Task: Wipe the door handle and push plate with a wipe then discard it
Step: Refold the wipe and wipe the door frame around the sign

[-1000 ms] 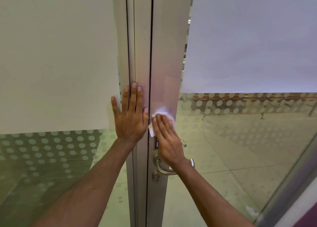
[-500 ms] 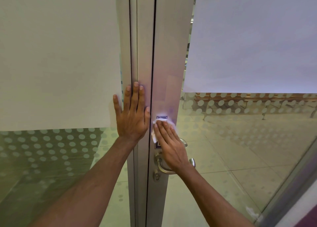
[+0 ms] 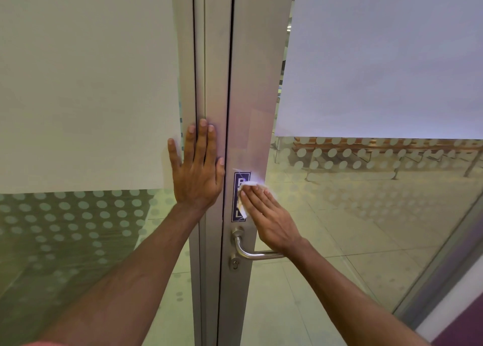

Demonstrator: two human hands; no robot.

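Note:
My right hand (image 3: 269,216) presses a white wipe (image 3: 248,186) flat against the metal door stile (image 3: 251,97), over a dark blue sign sticker (image 3: 237,196) just above the handle. Most of the wipe is hidden under my fingers. The silver lever handle (image 3: 251,252) sticks out to the right below my right wrist, with a keyhole (image 3: 234,264) under it. My left hand (image 3: 197,167) lies flat with fingers spread on the neighbouring frame, left of the door gap, holding nothing.
Glass panels with frosted film and dot patterns flank the frame: left panel (image 3: 86,84), right door glass (image 3: 379,57). Through the right glass I see a tiled floor (image 3: 352,228) and wooden benches (image 3: 392,146). A wall edge (image 3: 449,306) stands at the lower right.
My right hand has slid the wipe down the stile and a little to the right, uncovering the blue sign sticker and more of the handle. My left hand has stayed flat on the frame.

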